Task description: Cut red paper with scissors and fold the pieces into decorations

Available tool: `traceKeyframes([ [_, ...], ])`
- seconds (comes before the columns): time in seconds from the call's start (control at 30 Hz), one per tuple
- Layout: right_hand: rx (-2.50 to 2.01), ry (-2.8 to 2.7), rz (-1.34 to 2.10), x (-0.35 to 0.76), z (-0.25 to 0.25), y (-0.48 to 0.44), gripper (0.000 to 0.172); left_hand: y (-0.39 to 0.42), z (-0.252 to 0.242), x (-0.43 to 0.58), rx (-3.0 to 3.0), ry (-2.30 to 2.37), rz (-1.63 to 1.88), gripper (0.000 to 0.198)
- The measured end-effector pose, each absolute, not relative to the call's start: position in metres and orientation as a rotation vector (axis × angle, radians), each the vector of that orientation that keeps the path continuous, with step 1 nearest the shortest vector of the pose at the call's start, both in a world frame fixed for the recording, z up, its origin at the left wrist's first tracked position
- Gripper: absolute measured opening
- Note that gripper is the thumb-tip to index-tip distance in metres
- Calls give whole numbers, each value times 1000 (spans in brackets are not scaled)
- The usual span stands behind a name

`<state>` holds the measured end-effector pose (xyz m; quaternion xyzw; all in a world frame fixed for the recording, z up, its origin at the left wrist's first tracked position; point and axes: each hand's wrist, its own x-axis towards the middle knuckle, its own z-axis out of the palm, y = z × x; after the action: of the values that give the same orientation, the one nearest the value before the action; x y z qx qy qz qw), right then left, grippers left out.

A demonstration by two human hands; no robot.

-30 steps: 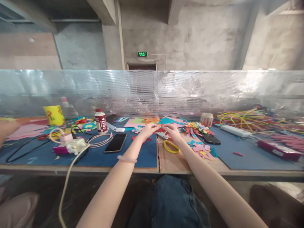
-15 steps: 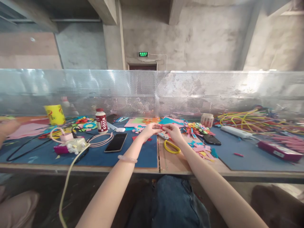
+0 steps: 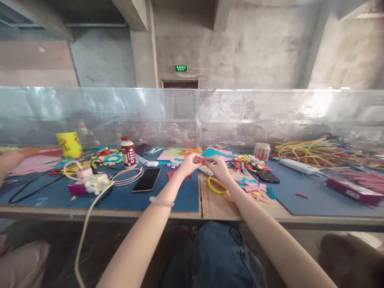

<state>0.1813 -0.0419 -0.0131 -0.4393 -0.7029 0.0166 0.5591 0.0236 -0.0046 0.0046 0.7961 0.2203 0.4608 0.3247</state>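
Observation:
My left hand [image 3: 191, 164] and my right hand [image 3: 218, 166] meet over the middle of the table, fingertips pinched together. Between them is a small red piece [image 3: 203, 160], apparently paper, mostly hidden by the fingers. Just below my right hand lie scissors with yellow handles [image 3: 217, 185], their blades partly covered by the hand. Red paper scraps [image 3: 175, 175] rest under my left wrist. A pink and blue paper flower [image 3: 174, 163] is left of my left hand. To the right of my right hand sit several multicoloured paper flowers [image 3: 246, 163] and a heap of cut paper pieces [image 3: 255, 189].
A black phone [image 3: 147, 179], a Costa bottle [image 3: 128, 153] and a power strip with cables [image 3: 91, 184] stand to the left. On the right are another phone [image 3: 267, 176], a white power strip [image 3: 299, 166] and colourful pipe-like strands [image 3: 312, 152]. Another person's hand [image 3: 10, 162] shows far left.
Both hands stay in nearly the same place, with the fingers shifting slightly around the red piece. The things on the table have not visibly moved.

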Motion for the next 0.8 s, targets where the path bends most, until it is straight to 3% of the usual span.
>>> traceKeyframes([
  [0.8, -996, -1699, 47, 183, -14, -43, 19, -10, 8, 23, 2139, 580, 1227, 25],
])
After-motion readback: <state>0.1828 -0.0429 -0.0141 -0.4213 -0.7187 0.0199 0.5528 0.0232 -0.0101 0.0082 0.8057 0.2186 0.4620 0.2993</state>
